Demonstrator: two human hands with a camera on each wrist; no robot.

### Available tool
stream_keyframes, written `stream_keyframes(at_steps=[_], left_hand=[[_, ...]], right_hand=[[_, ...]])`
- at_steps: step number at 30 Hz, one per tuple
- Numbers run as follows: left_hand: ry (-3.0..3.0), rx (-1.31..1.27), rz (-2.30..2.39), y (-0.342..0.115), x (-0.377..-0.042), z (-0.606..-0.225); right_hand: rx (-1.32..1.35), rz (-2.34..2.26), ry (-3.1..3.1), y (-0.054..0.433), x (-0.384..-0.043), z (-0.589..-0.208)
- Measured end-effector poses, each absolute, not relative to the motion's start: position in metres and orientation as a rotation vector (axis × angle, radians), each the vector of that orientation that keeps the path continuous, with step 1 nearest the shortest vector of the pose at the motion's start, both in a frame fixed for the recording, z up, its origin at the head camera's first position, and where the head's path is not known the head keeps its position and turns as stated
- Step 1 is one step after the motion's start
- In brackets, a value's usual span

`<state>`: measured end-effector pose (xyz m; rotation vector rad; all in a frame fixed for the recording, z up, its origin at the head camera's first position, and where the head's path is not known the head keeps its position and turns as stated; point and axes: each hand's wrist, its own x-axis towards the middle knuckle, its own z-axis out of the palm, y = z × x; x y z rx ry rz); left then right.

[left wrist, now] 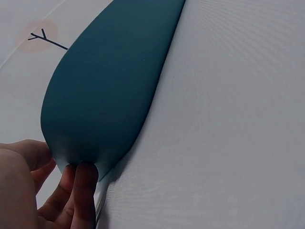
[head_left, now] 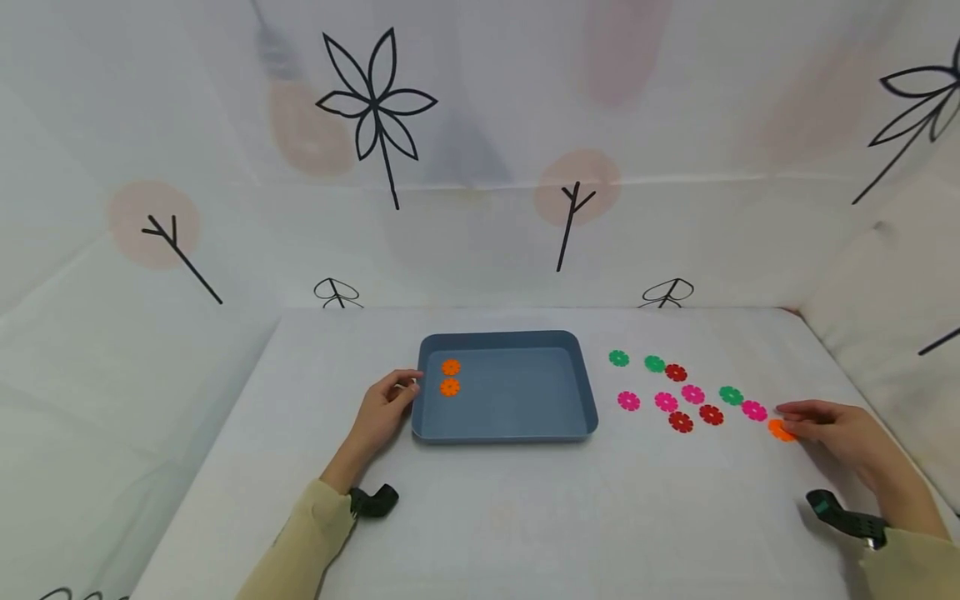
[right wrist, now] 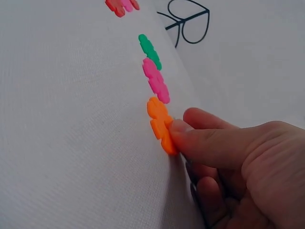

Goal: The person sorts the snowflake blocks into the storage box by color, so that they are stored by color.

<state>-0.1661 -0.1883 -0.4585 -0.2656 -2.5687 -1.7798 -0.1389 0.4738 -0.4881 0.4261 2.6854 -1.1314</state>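
A blue-grey tray (head_left: 510, 429) lies on the white table with two orange notched discs, shaped like flowers, near its left end: an upper disc (head_left: 451, 367) and a lower disc (head_left: 450, 387). At the tray's left edge, my left hand (head_left: 387, 408) holds its side, fingertips (left wrist: 86, 174) against the outer wall. Far to the right, my right hand (head_left: 843, 429) pinches another orange flower-shaped disc (right wrist: 159, 121) between thumb and finger, its face tilted up from the table. Part of that disc is hidden by the thumb.
Right of the tray, several similar discs lie scattered: green (head_left: 618, 358), pink (head_left: 628, 401) and red (head_left: 681, 422). A pink disc (right wrist: 156, 80) and a green disc (right wrist: 150, 51) are closest to the right hand. White cloth walls (head_left: 480, 242) with drawn plants surround the table.
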Motion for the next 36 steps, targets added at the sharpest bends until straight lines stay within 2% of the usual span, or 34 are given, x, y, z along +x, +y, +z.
stream_keyframes(at_steps=[36], left_hand=[[-2.580,-0.256,-1.744,-0.187,-0.165,-0.456]], right_hand=[[0.303,-1.050,2.636,0.476,-0.138,-0.479]])
